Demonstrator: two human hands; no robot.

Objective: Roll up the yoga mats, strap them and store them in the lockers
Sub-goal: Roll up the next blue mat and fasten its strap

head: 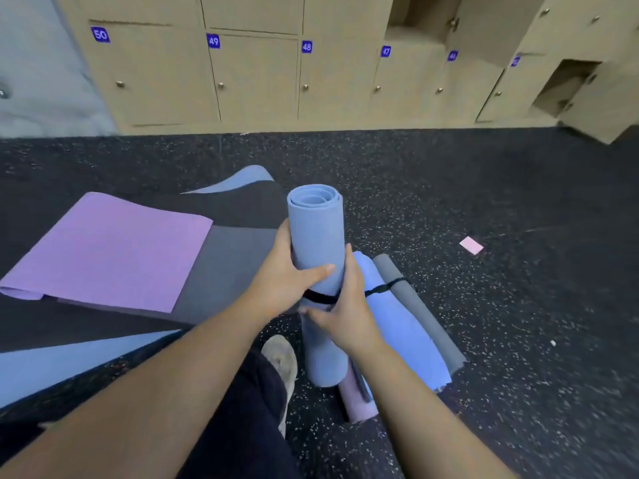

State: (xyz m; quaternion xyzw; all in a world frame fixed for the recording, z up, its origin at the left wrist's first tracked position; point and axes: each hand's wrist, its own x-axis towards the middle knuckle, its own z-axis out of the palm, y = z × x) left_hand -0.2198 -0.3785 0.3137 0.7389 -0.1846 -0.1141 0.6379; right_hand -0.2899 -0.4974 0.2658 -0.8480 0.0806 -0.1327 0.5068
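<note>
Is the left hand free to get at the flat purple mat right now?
Probably not yet. The left hand grips the rolled blue mat while the right hand works its black strap. The purple mat itself lies uncovered on top, to the left.

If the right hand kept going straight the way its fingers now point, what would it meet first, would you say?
The right hand points leftward across the rolled blue mat, at the black strap. Going on, it would probably meet the left hand first; depth is hard to judge.
</note>
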